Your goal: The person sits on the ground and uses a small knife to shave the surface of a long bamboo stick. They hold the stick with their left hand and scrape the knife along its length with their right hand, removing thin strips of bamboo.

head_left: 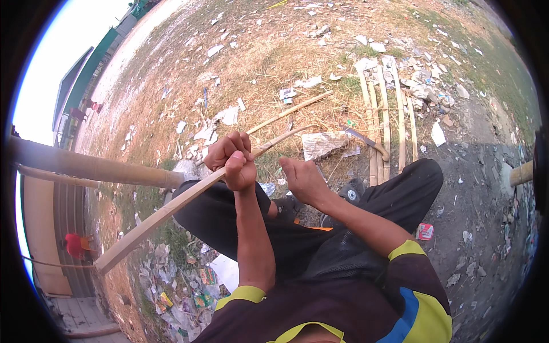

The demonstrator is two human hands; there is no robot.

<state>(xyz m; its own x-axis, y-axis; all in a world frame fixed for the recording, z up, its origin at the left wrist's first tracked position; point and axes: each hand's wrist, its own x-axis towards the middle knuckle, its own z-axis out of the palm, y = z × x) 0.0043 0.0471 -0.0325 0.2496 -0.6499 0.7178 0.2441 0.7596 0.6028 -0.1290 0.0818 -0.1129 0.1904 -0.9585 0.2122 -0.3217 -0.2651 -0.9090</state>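
Note:
A long pale bamboo strip [163, 212] slants from the lower left up across my left knee, tapering to a thin, curved far end. My left hand [235, 163] is closed around it near its middle, above the knee. My right hand [305, 182] is closed to the right of the strip, apart from it, thumb uppermost; whatever is in its fingers, if anything, is hidden. Beyond the right hand, a knife [361, 137] with a curved wooden handle lies on the ground. Its blade points toward a rough wooden block [323, 145].
Several split bamboo strips [385, 117] lie side by side at the far right, and another strip [291, 110] lies ahead. Thick bamboo poles [97, 163] reach in from the left. Paper and plastic litter [177, 286] covers the ground. A red packet [424, 231] lies beside my right knee.

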